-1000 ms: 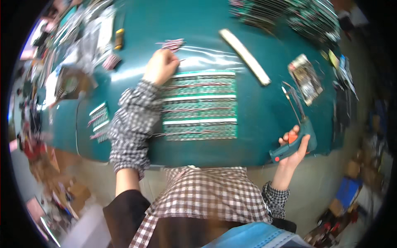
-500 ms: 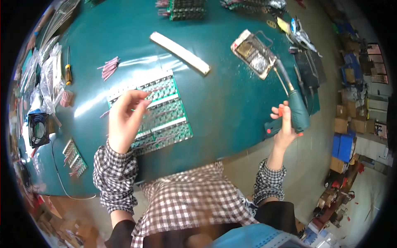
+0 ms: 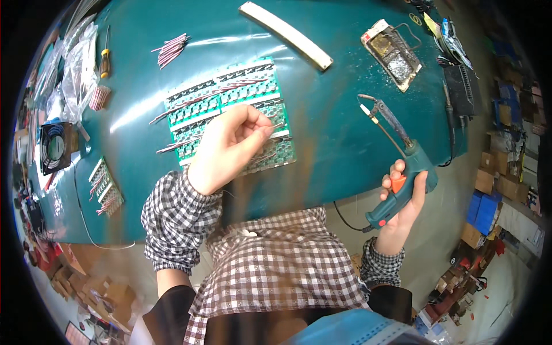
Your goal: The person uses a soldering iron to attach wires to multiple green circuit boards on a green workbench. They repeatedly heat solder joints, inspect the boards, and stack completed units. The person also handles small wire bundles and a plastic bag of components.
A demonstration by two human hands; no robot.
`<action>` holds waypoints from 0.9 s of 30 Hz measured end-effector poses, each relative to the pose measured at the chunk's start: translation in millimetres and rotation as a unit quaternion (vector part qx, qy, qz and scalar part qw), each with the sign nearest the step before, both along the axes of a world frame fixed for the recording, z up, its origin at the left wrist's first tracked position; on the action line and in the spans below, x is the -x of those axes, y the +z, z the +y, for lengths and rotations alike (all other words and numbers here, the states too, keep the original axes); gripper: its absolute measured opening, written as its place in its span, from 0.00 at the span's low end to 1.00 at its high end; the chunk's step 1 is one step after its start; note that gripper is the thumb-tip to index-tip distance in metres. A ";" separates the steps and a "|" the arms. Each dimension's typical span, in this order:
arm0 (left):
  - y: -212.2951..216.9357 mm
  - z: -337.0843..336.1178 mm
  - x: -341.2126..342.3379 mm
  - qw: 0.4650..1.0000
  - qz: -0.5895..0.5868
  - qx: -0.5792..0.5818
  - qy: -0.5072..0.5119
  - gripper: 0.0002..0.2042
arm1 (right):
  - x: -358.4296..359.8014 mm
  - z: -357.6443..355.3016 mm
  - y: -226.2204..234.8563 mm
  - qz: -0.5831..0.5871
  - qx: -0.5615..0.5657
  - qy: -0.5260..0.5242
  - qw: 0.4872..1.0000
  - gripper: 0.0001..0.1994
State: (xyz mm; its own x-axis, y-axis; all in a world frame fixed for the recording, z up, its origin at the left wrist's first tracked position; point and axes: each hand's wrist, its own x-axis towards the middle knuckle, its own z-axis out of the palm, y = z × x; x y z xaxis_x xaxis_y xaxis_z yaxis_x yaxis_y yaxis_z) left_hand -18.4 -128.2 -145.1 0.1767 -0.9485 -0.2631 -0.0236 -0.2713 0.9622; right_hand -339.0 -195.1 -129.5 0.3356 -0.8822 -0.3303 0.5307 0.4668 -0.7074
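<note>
My left hand (image 3: 230, 149) is above a panel of green circuit boards (image 3: 192, 109) with white strips and rows of small parts. Its thumb and forefinger are pinched on a thin wire (image 3: 278, 125) near the panel's right side. Several reddish wires (image 3: 192, 102) lie across the boards. In my right hand (image 3: 409, 201) is a green pistol-shaped soldering gun (image 3: 422, 164), fingers wrapped round its handle by the orange trigger. Its metal tip (image 3: 368, 98) and thin feed tube point up and left, over the table and apart from the boards.
A soldering stand tray (image 3: 397, 57) lies at the far right, a long white bar (image 3: 287, 34) at the back. Left of them are a wire bundle (image 3: 171, 50), a screwdriver (image 3: 104, 63), plastic bags (image 3: 77, 75), a fan (image 3: 56, 146) and a small board (image 3: 106, 187).
The soldering gun's tip has come away from the stand tray, and the handle now shows more fully. My left hand has moved right across the boards. The whole view has shifted slightly.
</note>
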 end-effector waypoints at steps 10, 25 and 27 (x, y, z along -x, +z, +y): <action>3.9 0.8 -3.2 0.991 0.120 -0.043 -0.044 0.07 | -4.1 18.5 2.4 -0.004 0.007 0.043 0.999 0.28; -18.0 16.3 23.3 0.954 -0.293 0.043 -0.043 0.03 | 0.3 35.1 6.0 0.200 0.080 0.103 0.971 0.31; -20.8 15.2 25.8 0.940 -0.334 0.063 -0.041 0.03 | 1.2 36.0 5.7 0.216 0.085 0.102 0.967 0.31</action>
